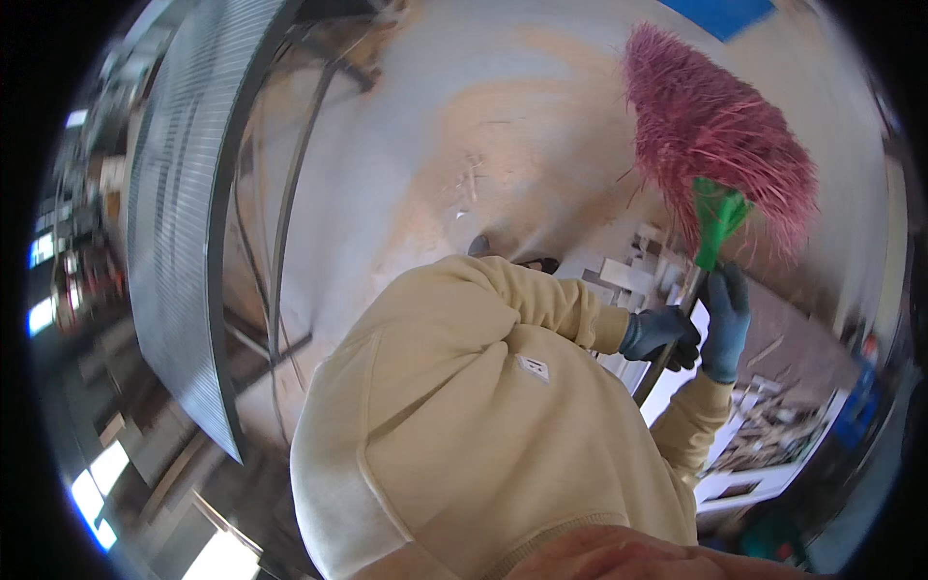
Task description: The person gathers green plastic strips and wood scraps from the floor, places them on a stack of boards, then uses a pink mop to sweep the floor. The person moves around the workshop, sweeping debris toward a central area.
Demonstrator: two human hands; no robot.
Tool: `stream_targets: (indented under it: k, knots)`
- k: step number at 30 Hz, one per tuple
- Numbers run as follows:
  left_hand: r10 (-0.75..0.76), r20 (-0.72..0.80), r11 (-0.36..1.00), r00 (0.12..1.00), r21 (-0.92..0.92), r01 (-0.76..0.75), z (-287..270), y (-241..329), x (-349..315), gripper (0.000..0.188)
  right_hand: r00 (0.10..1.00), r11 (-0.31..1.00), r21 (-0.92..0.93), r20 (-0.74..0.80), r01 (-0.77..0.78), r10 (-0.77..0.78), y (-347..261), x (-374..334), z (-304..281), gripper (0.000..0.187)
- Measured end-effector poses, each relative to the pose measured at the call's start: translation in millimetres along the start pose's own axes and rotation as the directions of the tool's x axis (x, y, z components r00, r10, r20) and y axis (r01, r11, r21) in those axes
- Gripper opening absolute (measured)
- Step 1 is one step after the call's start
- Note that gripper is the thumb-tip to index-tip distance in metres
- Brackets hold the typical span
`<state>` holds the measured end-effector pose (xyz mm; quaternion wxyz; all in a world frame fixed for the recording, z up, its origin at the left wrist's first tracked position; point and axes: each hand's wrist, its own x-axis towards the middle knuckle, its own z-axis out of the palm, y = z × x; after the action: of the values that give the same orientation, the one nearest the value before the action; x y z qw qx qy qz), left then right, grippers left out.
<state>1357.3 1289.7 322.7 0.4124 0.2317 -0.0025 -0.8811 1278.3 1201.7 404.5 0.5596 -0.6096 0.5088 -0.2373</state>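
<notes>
A broom with pink bristles [715,126] and a green socket [717,220] is held raised at the right, its head up and away from me. Gloved in blue-grey, my left hand [662,338] is closed round the broom's shaft. My right hand [727,324], in a matching glove, grips the shaft higher up, just under the socket; part of its fingers is hidden. Beige sweatshirt sleeves cover both arms.
Sawdust [503,116] and small scraps lie on the grey floor by my shoes [541,264]. To the left stands a ribbed grey metal surface [184,222] on a frame. Wood offcuts [773,425] fill a white-edged container at the right. A blue sheet [720,14] shows at the top.
</notes>
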Motion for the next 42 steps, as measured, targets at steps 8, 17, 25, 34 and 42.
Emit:
stream_targets:
  k: [8, 17, 25, 34, 42]
  knots:
    - [0.423, -0.470, 0.752, 0.775, -0.296, -0.590, -129, 83, -79, 0.029, 0.813, 0.598, -0.633, 0.580, 0.491, -0.054, 0, -44, 108, 0.080]
    - [0.382, -0.736, 0.154, 0.559, -0.546, -0.823, -230, 62, -261, 0.029, 0.842, -0.008, -0.851, 0.518, 0.525, 0.150, -33, -68, 172, 0.046]
    - [0.462, -0.878, -0.490, 0.126, -0.372, -0.788, -278, -77, -375, 0.036, 0.518, -0.290, -0.500, 0.855, 0.816, -0.015, -63, 23, 234, 0.030]
    - [0.004, -0.991, -0.804, 0.134, -0.082, -0.588, -256, -295, -420, 0.020, -0.382, -0.516, 0.240, 0.905, 0.823, -0.188, -48, -121, 401, 0.029]
    - [-0.124, -0.980, -0.985, 0.157, 0.102, -0.142, -269, -509, -493, 0.022, -0.836, -0.555, 0.644, 0.511, 0.527, -0.200, -59, -413, 487, 0.039]
